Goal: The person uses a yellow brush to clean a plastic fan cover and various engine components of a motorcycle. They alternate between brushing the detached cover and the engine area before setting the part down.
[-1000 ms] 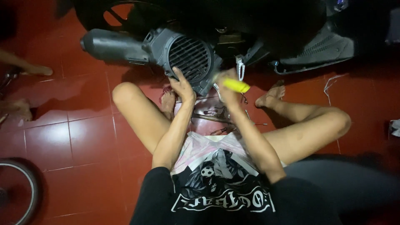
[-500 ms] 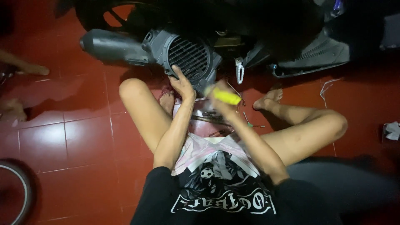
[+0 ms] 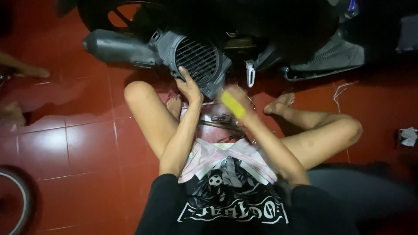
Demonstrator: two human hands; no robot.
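I sit cross-legged on a red tiled floor in front of a scooter. My left hand rests its fingers on the lower edge of the grey slatted fan cover of the engine. My right hand grips a yellow-handled tool, blurred by motion, just below and right of the cover; its tip is hidden. Several small tools lie on the floor between my legs.
The black exhaust pipe runs left from the cover, the rear wheel behind it. A metal footpeg hangs to the right. Another person's foot is at the far left. A wheel rim sits bottom left, a crumpled rag far right.
My right hand has brought the yellow tool down and left, from beside the cover to just under it. My left hand stays on the fan cover.
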